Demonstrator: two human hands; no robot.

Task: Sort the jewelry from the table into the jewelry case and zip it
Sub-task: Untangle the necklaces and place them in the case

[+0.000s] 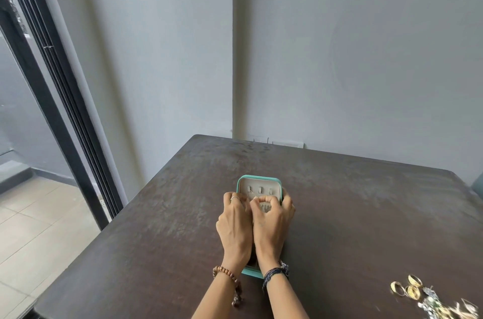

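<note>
A teal jewelry case [261, 178] lies open in the middle of the dark table, its cream lid panel with three small hooks facing me. Both hands are side by side over it and hide most of the lower half. My left hand [235, 224], with a ring on one finger, curls its fingertips at the left of the lid panel. My right hand [273, 222] pinches with thumb and fingers just below the hooks. A thin necklace chain [251, 194] seems to run from the left hook down to the fingertips of both hands. Loose jewelry [428, 297], gold rings and silver pieces, lies at the table's near right.
The dark brown table [352, 201] stands in a corner against grey walls. A glass sliding door with a black frame [65, 99] is on the left, with tiled floor beyond the table's left edge.
</note>
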